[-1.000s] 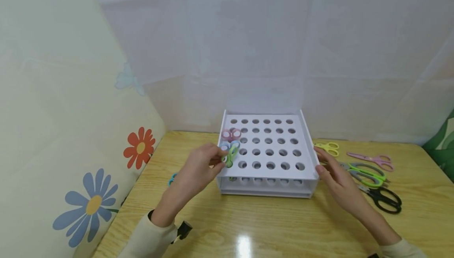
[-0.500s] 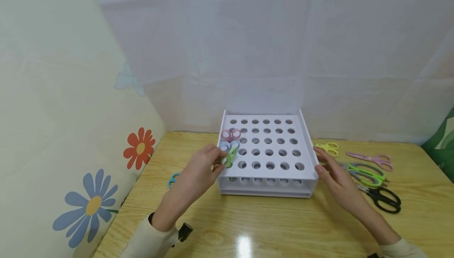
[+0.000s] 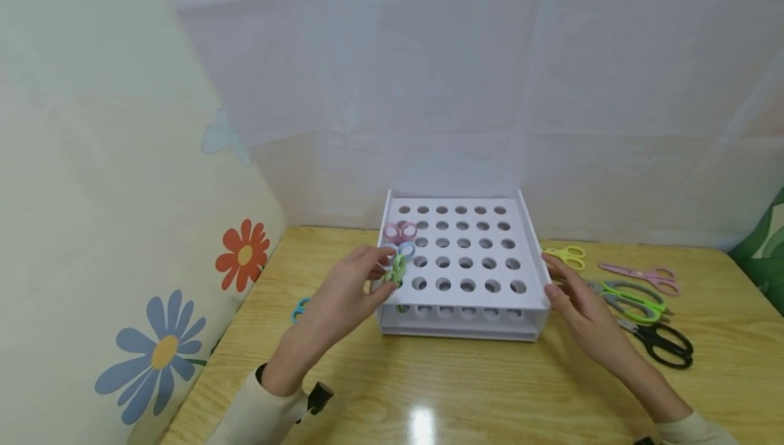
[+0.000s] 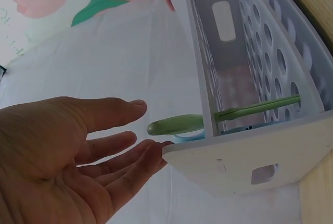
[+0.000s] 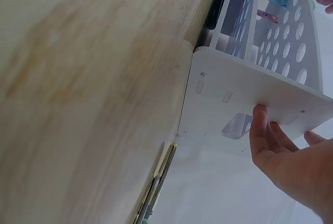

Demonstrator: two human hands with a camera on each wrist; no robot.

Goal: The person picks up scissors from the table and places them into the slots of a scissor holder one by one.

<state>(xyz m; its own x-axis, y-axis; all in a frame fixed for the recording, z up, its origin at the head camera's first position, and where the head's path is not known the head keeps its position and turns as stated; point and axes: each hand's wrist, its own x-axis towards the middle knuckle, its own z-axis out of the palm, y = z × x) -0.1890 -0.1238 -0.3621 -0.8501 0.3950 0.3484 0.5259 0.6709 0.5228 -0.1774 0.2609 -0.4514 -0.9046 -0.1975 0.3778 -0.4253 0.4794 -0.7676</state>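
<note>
A white rack [image 3: 453, 299] with rows of round holes stands on the table. Green-handled scissors [image 3: 396, 271] sit upright in its front left hole, blades down through the lower shelf in the left wrist view. My left hand [image 3: 355, 288] is beside their handle, thumb and fingers parted; the left wrist view shows a gap between the thumb and the green handle [image 4: 174, 124]. Just behind are light blue scissors [image 3: 407, 250], partly hidden, then pink scissors [image 3: 401, 231]. My right hand [image 3: 584, 316] rests its fingertips against the rack's right side panel [image 5: 244, 91], fingers fairly straight.
Right of the rack lie yellow scissors [image 3: 572, 254], purple scissors [image 3: 658, 277], green-and-grey scissors [image 3: 637, 301] and black scissors [image 3: 670, 346]. Blue scissors [image 3: 299, 309] lie left, partly behind my left wrist. A white cloth [image 3: 429, 77] hangs behind the table.
My left thumb and fingers have spread apart and let go of the green scissors, which stay in the front left hole. My right hand has stayed against the rack.
</note>
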